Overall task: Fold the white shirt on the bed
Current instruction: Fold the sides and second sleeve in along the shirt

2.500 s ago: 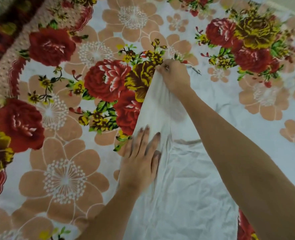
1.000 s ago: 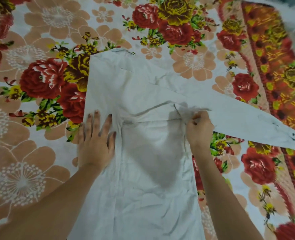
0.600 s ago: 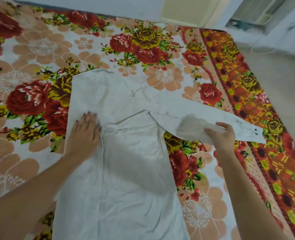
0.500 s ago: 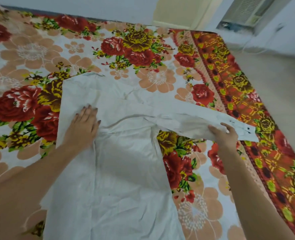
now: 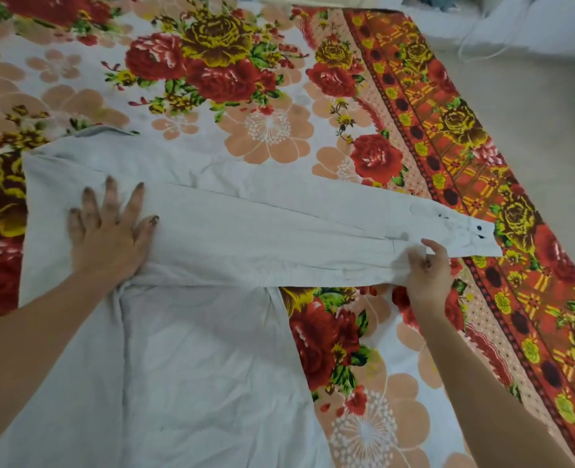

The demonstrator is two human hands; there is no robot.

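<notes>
The white shirt [image 5: 191,359] lies flat on the bed, its body running toward me and its collar end at the upper left. Its right sleeve [image 5: 279,238] stretches straight out to the right, ending in a buttoned cuff [image 5: 465,238]. My left hand [image 5: 110,238] presses flat with spread fingers on the shoulder area. My right hand [image 5: 428,268] pinches the sleeve's lower edge just short of the cuff and holds it taut.
The bed wears a floral sheet [image 5: 269,130] with red roses and peach flowers, and an orange patterned border [image 5: 455,157] runs along its right edge. Beyond that edge is bare floor [image 5: 532,113] with a white cable.
My right hand slid outward along the sleeve from the armpit to near the cuff, pulling it straight. My left hand stayed pressed on the shoulder. The view swung right.
</notes>
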